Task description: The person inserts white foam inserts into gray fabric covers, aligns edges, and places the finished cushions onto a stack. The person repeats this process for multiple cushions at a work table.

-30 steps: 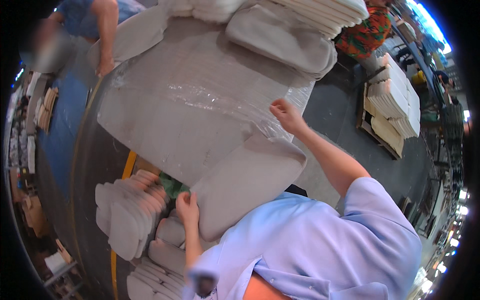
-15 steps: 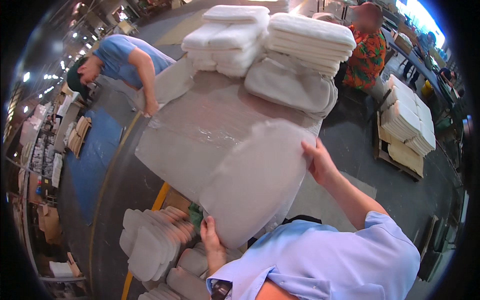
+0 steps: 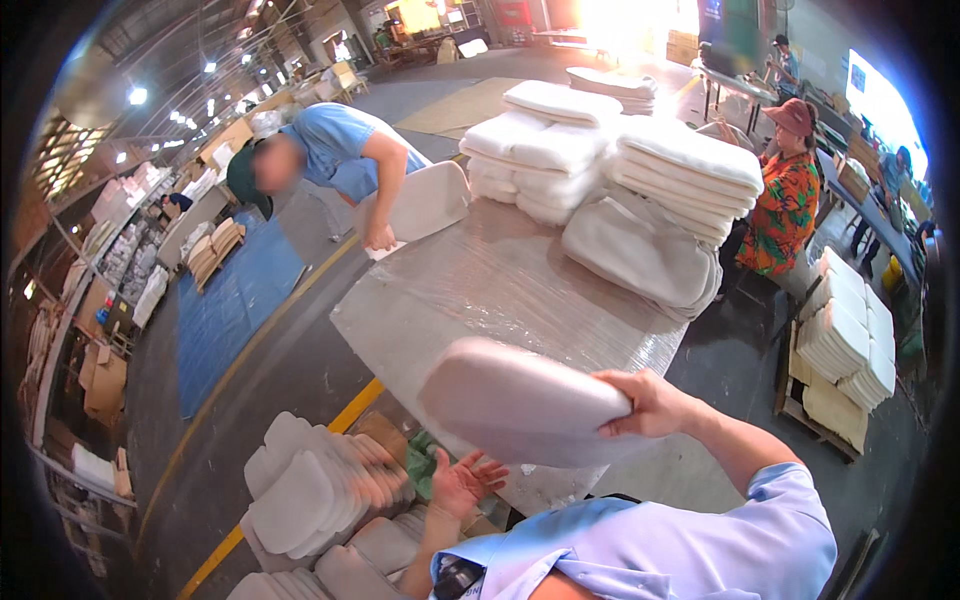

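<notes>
A light grey, rounded cushion pad (image 3: 525,405) is held up and tilted above the near corner of the plastic-covered table (image 3: 440,305). My right hand (image 3: 648,402) grips its right end, fingers wrapped over the edge. My left hand (image 3: 466,484) is off the pad, palm up with the fingers spread, just below it and beside a green cloth or bag (image 3: 422,465). Below to the left stand stacks of similar grey pads (image 3: 300,500), with more grey pads (image 3: 375,550) by my left forearm.
White padded stacks (image 3: 685,165) and folded grey covers (image 3: 640,255) sit on the table's far side. A co-worker in blue (image 3: 355,150) leans over the far left edge with another grey pad (image 3: 425,205). Someone in a patterned shirt (image 3: 785,215) sits beyond. A loaded pallet (image 3: 820,400) stands right.
My left hand has let go of the pad and opened. My right hand still holds it, now tipped more level. The view has shifted, showing more of the far room.
</notes>
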Tool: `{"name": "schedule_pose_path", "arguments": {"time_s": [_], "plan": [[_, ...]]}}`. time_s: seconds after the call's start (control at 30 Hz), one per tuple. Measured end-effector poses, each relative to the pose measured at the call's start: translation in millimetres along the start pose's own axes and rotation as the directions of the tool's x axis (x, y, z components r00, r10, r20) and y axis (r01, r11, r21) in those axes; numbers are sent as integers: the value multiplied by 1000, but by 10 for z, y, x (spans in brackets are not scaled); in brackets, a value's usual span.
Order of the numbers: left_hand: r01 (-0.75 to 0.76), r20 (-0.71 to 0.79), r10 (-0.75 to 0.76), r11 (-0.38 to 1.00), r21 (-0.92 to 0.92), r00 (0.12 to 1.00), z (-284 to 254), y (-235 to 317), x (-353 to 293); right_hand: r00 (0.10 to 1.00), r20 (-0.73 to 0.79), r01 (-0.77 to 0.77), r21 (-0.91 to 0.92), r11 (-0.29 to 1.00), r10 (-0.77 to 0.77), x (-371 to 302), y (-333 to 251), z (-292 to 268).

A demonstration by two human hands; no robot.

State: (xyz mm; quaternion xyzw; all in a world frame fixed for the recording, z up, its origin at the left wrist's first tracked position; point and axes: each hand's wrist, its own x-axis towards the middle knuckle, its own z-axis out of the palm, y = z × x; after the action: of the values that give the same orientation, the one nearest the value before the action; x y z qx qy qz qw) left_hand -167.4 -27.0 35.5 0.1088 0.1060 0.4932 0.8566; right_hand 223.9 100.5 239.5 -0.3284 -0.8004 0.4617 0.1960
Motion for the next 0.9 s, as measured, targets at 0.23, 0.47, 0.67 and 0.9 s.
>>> {"name": "schedule_pose_path", "arguments": {"time_s": [0.23, 0.47, 0.67, 0.9], "plan": [[541, -327, -433, 721, 433, 840, 56, 530, 536, 829, 487, 492, -401, 773, -275, 161, -25, 357], [722, -716, -202, -58, 690, 668, -80, 173, 998, 845, 472, 485, -479, 732, -251, 60, 375, 831], [604, -535, 285, -292, 742, 795, -168, -156, 671, 705, 673, -266, -42, 963, 224, 675, 631, 850], [411, -191, 459, -447, 795, 868, 6, -379, 861, 757, 488, -103, -568, 816, 435, 1214, 1969, 1220]]}}
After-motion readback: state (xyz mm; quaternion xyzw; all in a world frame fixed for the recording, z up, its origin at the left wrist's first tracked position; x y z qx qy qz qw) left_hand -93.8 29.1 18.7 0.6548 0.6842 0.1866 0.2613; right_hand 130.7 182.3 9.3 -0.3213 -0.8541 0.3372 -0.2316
